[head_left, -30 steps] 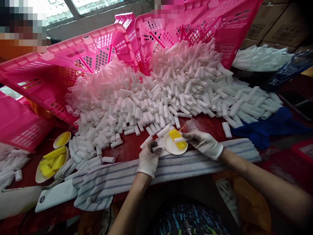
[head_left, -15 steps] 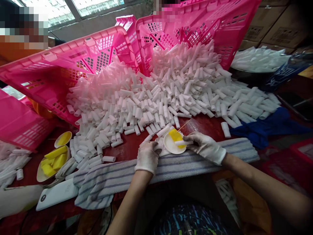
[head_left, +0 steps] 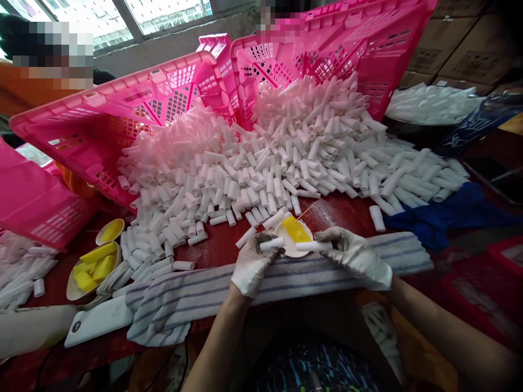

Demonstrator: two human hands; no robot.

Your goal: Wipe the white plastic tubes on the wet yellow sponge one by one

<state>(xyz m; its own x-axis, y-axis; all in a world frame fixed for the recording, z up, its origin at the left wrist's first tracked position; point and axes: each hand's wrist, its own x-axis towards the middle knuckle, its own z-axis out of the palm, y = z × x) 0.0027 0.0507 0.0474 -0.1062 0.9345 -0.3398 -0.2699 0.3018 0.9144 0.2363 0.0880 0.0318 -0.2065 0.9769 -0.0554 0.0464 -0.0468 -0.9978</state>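
My gloved left hand [head_left: 254, 262] pinches a short white plastic tube [head_left: 272, 244], its free end pointing right. Facing it, my gloved right hand [head_left: 353, 255] grips a second white tube [head_left: 309, 246] that points left. A small gap separates the two tubes. Just behind them sits a small white dish [head_left: 288, 246] with a yellow sponge pad [head_left: 300, 233] in it, and a thin wooden stick [head_left: 309, 209] leans out of the dish. Both hands are over a striped towel [head_left: 212, 296] at the table's front edge.
Pink crates [head_left: 351, 49] lie tipped, spilling a big heap of white tubes [head_left: 245, 158] across the red table. At left are a bowl of yellow sponge pieces [head_left: 98, 269] and a white power bank [head_left: 99, 322]. A blue cloth [head_left: 457, 209] lies at right; another person [head_left: 41, 71] is at the far left.
My left hand now holds a tube up in view. My right hand has moved its tube off the yellow pad, toward me and slightly right.
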